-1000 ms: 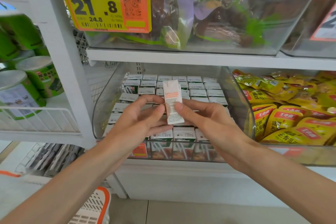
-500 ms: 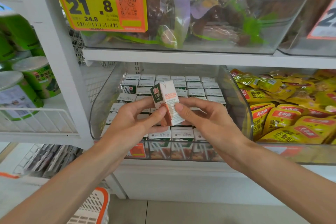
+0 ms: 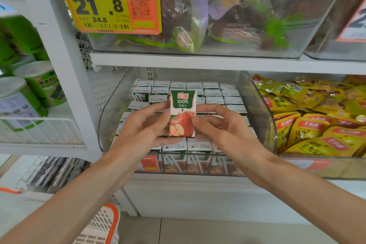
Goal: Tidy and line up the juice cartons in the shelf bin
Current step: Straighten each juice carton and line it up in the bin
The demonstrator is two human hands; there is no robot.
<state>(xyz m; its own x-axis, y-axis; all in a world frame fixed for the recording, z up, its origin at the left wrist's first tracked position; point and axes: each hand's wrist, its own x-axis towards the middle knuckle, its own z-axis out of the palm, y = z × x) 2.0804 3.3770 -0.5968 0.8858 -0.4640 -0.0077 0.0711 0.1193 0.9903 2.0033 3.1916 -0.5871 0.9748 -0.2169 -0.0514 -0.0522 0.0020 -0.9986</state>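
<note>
Head camera view, looking down at a store shelf. Both hands hold one small apple juice carton [image 3: 183, 113] upright above a clear plastic bin [image 3: 255, 105], its front with a red apple facing the camera. The left hand [image 3: 142, 128] pinches the carton's left edge; the right hand [image 3: 221, 127] pinches its right edge. Below it, rows of matching cartons [image 3: 213, 93] fill the bin. Yellow snack packets [image 3: 309, 125] lie in the neighbouring bin to the right.
</note>
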